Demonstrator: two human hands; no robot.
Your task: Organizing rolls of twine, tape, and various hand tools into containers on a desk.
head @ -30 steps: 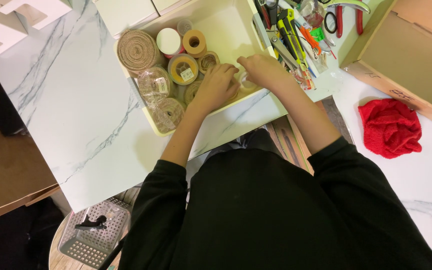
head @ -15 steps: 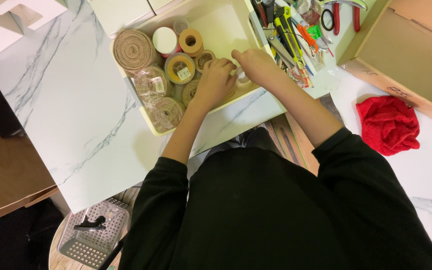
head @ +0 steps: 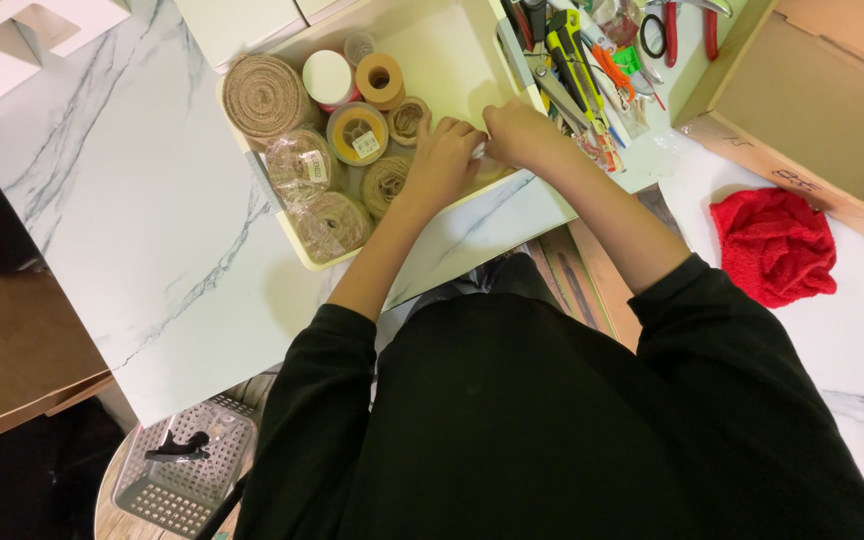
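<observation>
Reaching into the pale yellow tray, you have both hands meeting at its near right corner. Your left hand lies knuckles up with the fingers curled, just beside the small twine ball. Your right hand presses against it from the right, fingers bent inward. A sliver of something white shows between the two hands; whether either hand is clamped on it, you cannot tell from this view.

Inside the tray you can count eight rolls. At the far left corner sits one wide burlap ribbon roll. Right of it stand a white-topped spool and a tan tape roll. Nearer you lie a yellow-rimmed spool and a small jute coil. Two wrapped twine bundles fill the near left side, next to the twine ball.

Right of the tray lies a heap of hand tools. Farther right sit one cardboard box and one red cloth, all on the white marble table.
</observation>
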